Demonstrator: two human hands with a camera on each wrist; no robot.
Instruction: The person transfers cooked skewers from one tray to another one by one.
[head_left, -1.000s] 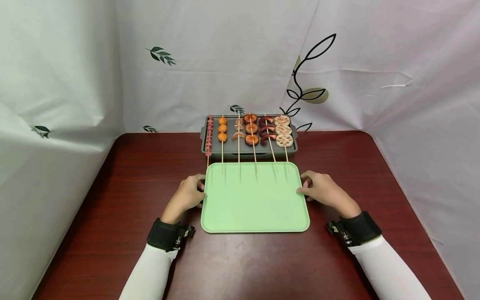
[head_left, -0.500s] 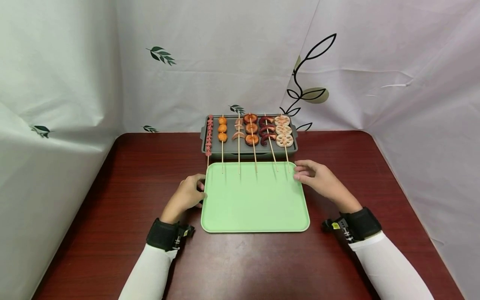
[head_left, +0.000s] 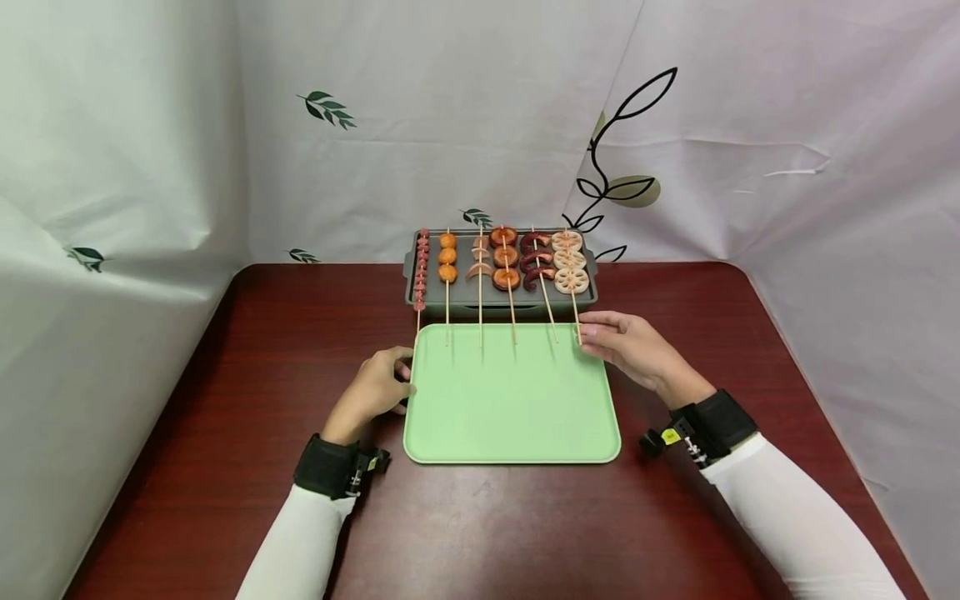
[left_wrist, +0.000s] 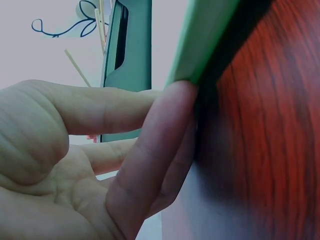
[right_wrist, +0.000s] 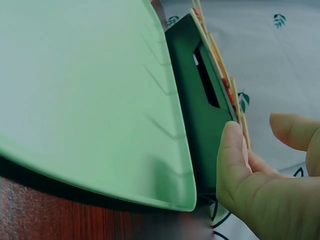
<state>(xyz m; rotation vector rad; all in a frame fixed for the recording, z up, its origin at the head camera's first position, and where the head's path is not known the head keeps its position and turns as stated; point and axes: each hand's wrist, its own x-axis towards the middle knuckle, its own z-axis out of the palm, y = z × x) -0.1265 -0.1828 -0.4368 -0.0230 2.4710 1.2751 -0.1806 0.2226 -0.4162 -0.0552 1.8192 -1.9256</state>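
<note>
My left hand [head_left: 375, 383] pinches the left edge of a light green tray [head_left: 510, 408], thumb on the rim and fingers at its underside. In the left wrist view, the fingertips meet the raised tray edge [left_wrist: 202, 45]. My right hand [head_left: 633, 346] hovers at the tray's far right corner, beside the bare stick end of the lotus root skewer [head_left: 567, 281]. The right wrist view shows that hand's thumb [right_wrist: 295, 131] apart from the fingers, with stick ends near the fingertips. The lotus root skewer lies rightmost on a dark grill pan [head_left: 487, 309], its stick overhanging the tray.
Left of the lotus root on the pan lie an octopus tentacle skewer [head_left: 537, 260], a mushroom skewer [head_left: 506, 279], a skewer of pale curved pieces [head_left: 480, 271], an orange ball skewer [head_left: 447, 273] and a pink meat skewer [head_left: 421, 283]. A white curtain [head_left: 412, 125] stands behind the red-brown table [head_left: 480, 533].
My right hand has let go of the tray's right edge and moved away and leftward to the lotus root skewer's stick end. The left hand stays on the tray's left edge.
</note>
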